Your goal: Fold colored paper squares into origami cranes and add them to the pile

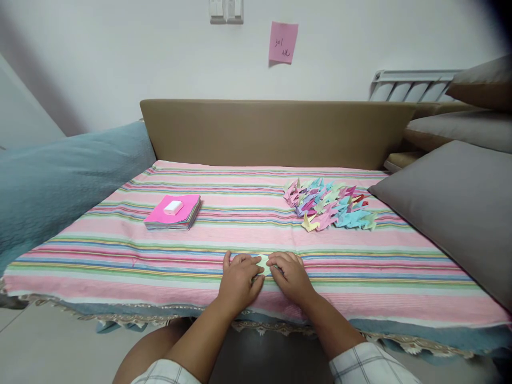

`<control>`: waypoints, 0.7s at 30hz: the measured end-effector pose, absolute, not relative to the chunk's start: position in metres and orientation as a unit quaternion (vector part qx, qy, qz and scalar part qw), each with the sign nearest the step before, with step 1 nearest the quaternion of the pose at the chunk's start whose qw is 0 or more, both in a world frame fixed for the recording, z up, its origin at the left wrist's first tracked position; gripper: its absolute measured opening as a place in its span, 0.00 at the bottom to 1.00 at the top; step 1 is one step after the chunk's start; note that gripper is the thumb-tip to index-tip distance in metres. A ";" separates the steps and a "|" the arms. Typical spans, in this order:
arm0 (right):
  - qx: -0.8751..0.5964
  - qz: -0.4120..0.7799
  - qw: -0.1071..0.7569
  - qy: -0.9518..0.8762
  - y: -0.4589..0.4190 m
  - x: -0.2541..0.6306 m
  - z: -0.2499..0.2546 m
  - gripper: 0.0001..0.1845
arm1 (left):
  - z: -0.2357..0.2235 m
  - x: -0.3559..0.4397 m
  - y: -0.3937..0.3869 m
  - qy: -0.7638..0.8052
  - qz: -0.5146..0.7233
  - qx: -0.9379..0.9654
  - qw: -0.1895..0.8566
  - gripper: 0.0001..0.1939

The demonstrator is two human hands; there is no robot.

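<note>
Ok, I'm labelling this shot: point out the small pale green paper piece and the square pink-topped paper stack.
Small pale green paper piece point(264, 263), head view: exposed middle.
Square pink-topped paper stack point(188, 207), head view: pink top sheet.

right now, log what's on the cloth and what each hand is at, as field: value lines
left hand: touching the left end of a small pale green paper
right hand: touching the paper's right end
surface: striped cloth
left of hands, farther back: pink-topped paper stack
on the stack: small white-and-pink block
right of hands, farther back: multicoloured folded paper pieces, grouped together
right side: large grey cushion
</note>
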State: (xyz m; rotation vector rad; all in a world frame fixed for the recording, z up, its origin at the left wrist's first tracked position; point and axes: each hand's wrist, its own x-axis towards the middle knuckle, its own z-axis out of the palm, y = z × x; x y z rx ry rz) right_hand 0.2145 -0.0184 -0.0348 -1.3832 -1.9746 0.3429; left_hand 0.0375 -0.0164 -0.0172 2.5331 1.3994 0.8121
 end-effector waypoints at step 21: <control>-0.501 0.135 0.307 -0.798 -0.021 0.221 -0.030 0.11 | -0.021 0.038 -0.014 0.448 0.274 0.850 0.022 0.07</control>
